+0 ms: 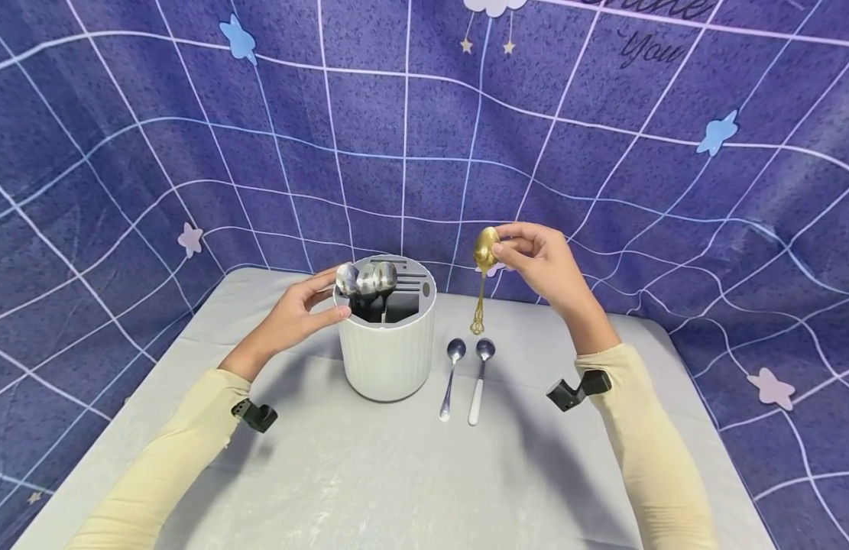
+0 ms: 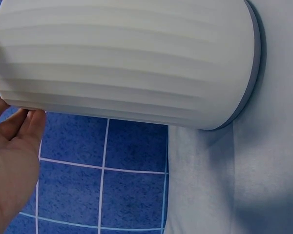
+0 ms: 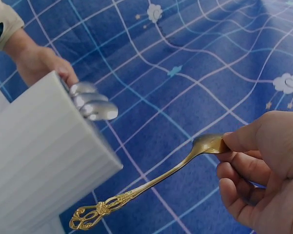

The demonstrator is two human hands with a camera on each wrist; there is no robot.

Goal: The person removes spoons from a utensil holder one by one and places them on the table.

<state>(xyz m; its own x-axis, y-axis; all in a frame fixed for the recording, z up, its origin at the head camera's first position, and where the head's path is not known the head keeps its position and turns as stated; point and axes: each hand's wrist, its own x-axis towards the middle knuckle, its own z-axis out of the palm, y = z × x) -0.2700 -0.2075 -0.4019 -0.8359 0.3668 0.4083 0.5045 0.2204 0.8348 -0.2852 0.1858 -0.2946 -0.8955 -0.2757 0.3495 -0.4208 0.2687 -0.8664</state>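
My right hand pinches a gold spoon by its bowl, with the ornate openwork handle hanging down. The spoon is in the air, to the right of a white ribbed utensil holder. My left hand holds the holder at its upper left side, thumb at the front of the rim and fingers farther back. Several silver spoons stand bowl-up in the holder's left compartment. In the left wrist view, the holder's ribbed wall hides part of the left fingers.
Two more spoons lie on the grey-covered table, right of the holder: a silver one and a white-handled one. The holder's top has slots and a round hole at the right. A blue grid-patterned curtain hangs behind the table.
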